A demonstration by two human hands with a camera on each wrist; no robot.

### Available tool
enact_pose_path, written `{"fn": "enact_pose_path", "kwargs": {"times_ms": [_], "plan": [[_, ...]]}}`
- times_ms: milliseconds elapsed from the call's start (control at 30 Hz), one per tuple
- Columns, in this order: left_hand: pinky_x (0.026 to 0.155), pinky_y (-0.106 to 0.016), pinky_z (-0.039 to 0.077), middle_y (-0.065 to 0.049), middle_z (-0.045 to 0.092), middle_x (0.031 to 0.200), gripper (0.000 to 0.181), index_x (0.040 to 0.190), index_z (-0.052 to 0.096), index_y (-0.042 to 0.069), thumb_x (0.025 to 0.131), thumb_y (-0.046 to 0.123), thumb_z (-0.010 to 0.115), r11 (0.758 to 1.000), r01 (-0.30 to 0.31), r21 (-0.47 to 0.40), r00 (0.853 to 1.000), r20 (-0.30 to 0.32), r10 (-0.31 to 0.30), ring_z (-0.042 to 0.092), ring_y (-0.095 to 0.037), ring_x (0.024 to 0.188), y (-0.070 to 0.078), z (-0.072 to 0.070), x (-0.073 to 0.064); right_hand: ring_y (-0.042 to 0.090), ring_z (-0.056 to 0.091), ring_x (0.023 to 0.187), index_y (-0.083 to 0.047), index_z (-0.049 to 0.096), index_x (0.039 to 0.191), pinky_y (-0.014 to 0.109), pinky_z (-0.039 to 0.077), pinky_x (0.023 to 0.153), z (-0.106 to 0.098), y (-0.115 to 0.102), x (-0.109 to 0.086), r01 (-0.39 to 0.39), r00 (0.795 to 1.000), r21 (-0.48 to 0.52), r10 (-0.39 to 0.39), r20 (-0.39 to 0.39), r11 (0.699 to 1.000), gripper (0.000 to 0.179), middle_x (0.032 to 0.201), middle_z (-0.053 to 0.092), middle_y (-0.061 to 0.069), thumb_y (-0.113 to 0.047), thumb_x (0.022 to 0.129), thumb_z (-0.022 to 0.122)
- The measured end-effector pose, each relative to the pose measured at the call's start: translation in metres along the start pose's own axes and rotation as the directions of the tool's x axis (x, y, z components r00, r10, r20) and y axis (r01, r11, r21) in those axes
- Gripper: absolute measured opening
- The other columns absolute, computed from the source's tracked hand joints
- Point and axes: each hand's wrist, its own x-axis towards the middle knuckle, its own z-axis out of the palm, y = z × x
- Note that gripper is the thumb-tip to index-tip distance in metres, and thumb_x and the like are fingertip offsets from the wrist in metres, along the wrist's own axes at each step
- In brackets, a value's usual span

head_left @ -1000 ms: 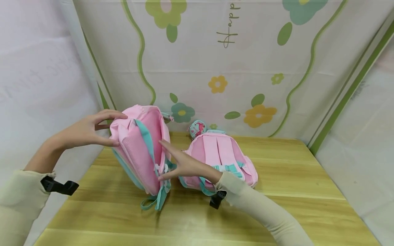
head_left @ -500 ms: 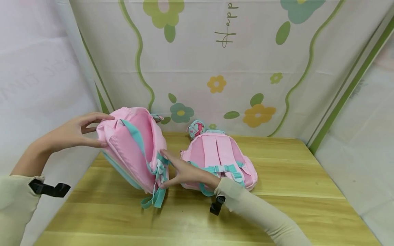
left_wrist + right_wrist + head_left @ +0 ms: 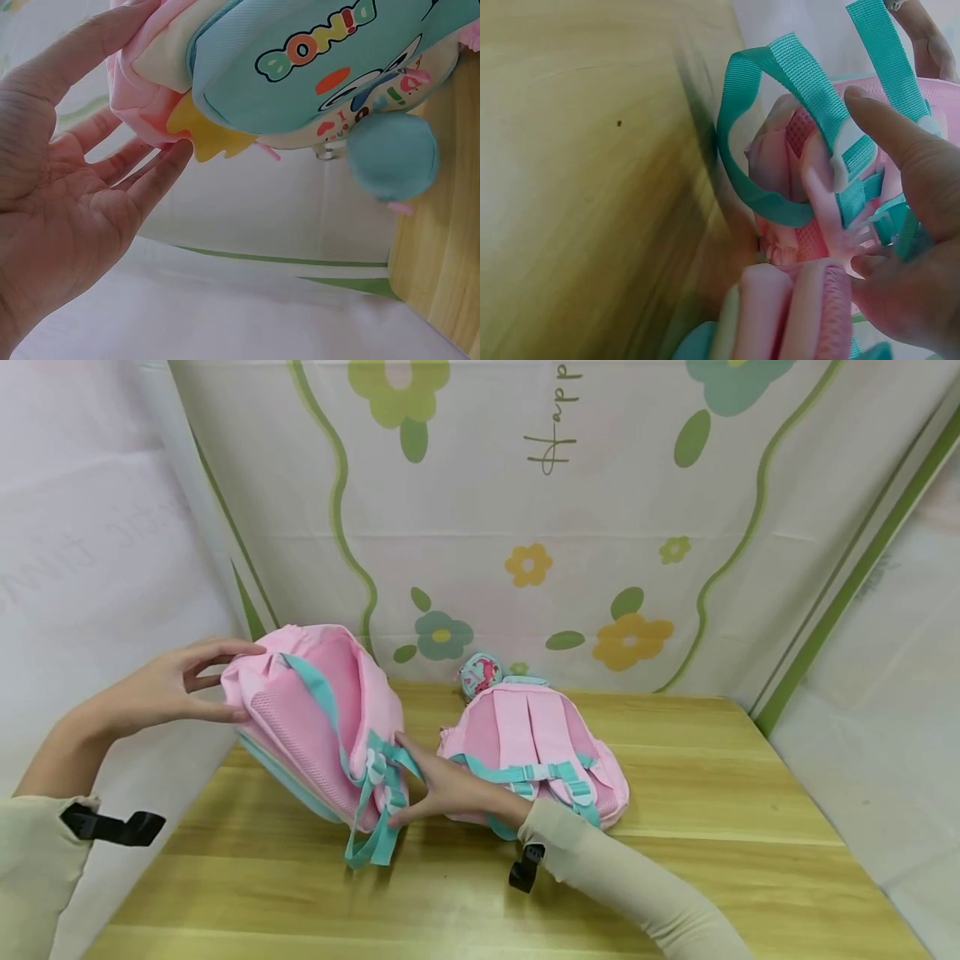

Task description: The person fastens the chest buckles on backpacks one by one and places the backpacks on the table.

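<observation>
A pink backpack (image 3: 300,735) with teal straps leans tilted on the left of the table. My left hand (image 3: 161,689) grips its raised left end, thumb and fingers on opposite sides. The left wrist view shows its teal front (image 3: 315,60) with cartoon eyes and a yellow trim (image 3: 210,139); a round teal pouch (image 3: 394,156) hangs from it. My right hand (image 3: 461,785) holds the near right side, thumb and fingers spread around the strap buckles. A loose teal strap loop (image 3: 739,135) hangs beside that hand; some right fingers are hidden.
A second pink backpack (image 3: 551,718) lies straps up just right of the first, partly behind my right forearm. Its round patterned pouch (image 3: 480,675) rests at the table's back edge. Flower-printed cloth (image 3: 465,510) encloses the wooden table (image 3: 712,777).
The held backpack has tipped further left and down with my left hand. My right hand has slid slightly down along the strap side. The second backpack has stayed put.
</observation>
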Motion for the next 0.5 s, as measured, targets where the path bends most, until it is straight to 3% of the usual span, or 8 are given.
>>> {"fn": "enact_pose_path", "kwargs": {"times_ms": [167, 333, 500], "plan": [[0.095, -0.001, 0.04, 0.002, 0.046, 0.148, 0.079, 0.15, 0.049, 0.018, 0.081, 0.001, 0.083, 1.0, -0.002, -0.008, 1.0, -0.01, 0.002, 0.044, 0.011, 0.128, -0.008, 0.0, -0.002, 0.008, 0.016, 0.155, -0.025, -0.004, 0.165, 0.041, 0.025, 0.126, 0.004, 0.003, -0.002, -0.04, 0.999, 0.004, 0.04, -0.002, 0.999, 0.127, 0.171, 0.008, -0.009, -0.037, 0.079, 0.089], [0.094, 0.0, 0.041, 0.003, 0.046, 0.147, 0.08, 0.15, 0.048, 0.017, 0.08, -0.001, 0.083, 1.0, 0.014, -0.017, 0.999, -0.028, -0.015, 0.045, 0.012, 0.126, -0.015, 0.0, -0.006, 0.01, 0.018, 0.156, -0.026, 0.001, 0.165, 0.041, 0.027, 0.125, 0.005, 0.004, -0.001, -0.011, 1.0, -0.051, 0.01, -0.01, 0.999, 0.124, 0.172, 0.008, -0.006, -0.038, 0.079, 0.088], [0.093, -0.001, 0.041, 0.003, 0.047, 0.146, 0.081, 0.15, 0.048, 0.016, 0.079, -0.002, 0.083, 1.0, 0.02, -0.016, 0.999, -0.031, -0.021, 0.046, 0.014, 0.125, -0.022, 0.0, -0.01, 0.012, 0.02, 0.155, -0.027, -0.003, 0.165, 0.041, 0.029, 0.125, 0.007, 0.006, -0.001, -0.03, 1.0, -0.122, 0.03, -0.002, 0.992, 0.126, 0.171, 0.009, -0.007, -0.045, 0.078, 0.087]]}}
